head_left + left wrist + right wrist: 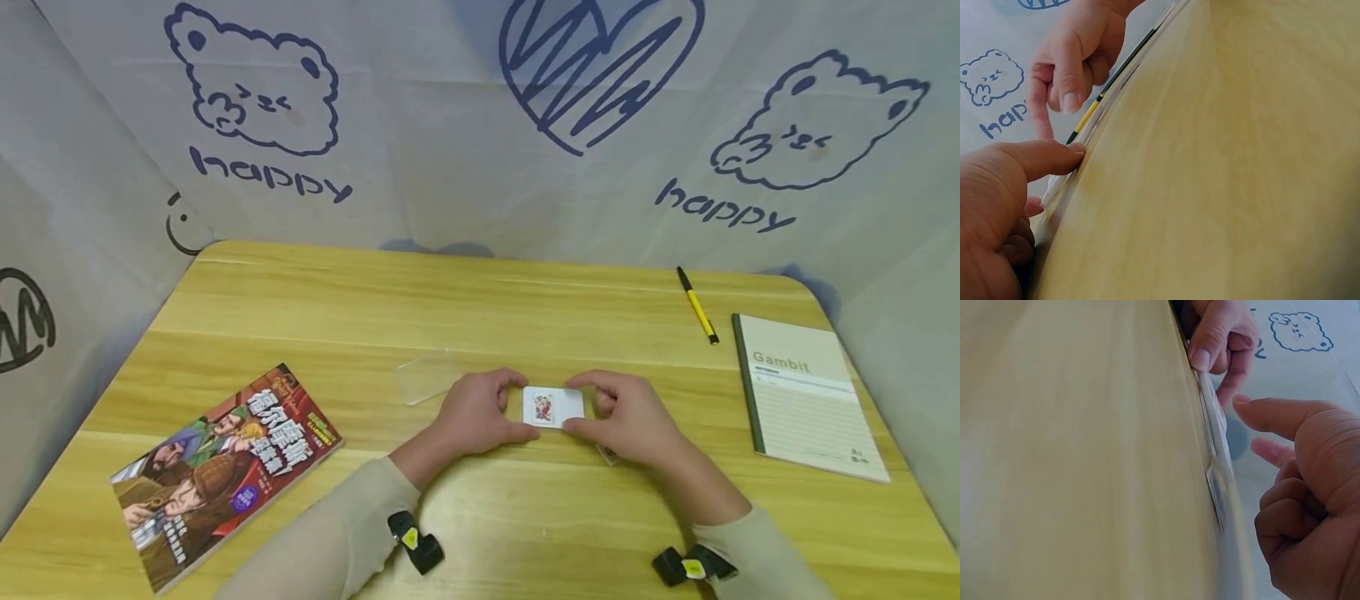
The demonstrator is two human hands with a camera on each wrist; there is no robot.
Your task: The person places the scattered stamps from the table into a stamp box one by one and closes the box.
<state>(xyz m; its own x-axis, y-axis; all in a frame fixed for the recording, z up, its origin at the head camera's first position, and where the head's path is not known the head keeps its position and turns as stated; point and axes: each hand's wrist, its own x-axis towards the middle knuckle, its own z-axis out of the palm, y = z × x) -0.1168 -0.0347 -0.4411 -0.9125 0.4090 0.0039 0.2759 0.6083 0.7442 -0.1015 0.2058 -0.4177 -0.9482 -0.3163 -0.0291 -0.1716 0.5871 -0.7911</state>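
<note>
A small white deck of playing cards with a red figure on its face lies between both hands. My left hand grips its left end, the thumb and forefinger on opposite edges. In the right wrist view the left thumb presses on the deck's edge. At the deck's other end is my right hand. Its thumb and forefinger are spread, a little above the deck in the wrist views. Part of a small dark-patterned item shows under that hand; the rest is hidden.
A clear plastic piece lies behind my left hand. To the left is a comic-style book. A notebook and a yellow-black pen lie on the right of the wooden table. White drawn-on cloth hangs along the back.
</note>
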